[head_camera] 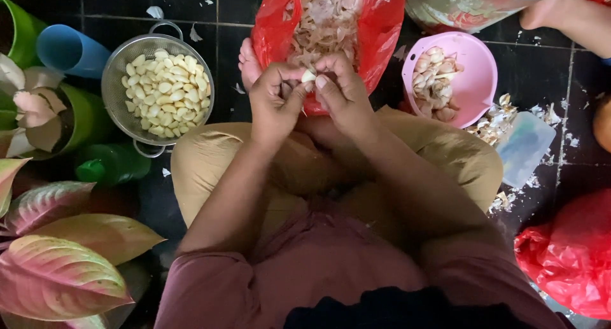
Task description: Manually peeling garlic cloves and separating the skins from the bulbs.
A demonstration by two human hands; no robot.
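My left hand (273, 103) and my right hand (344, 97) meet above my crossed legs, pinching one pale garlic clove (309, 76) between their fingertips. Just beyond them lies an open red plastic bag (382, 30) filled with dry garlic skins (328, 17). A metal colander (121, 62) full of peeled cloves (167, 93) sits on the dark floor to the left. A pink bowl (474, 68) with unpeeled cloves (434, 81) stands to the right.
Green and blue pots (70, 49) with pink-green leaves (60, 275) crowd the left side. Another person's foot (560, 11) shows at top right. Another red bag (573, 256) lies at lower right, and skin scraps (496, 122) litter the tiles.
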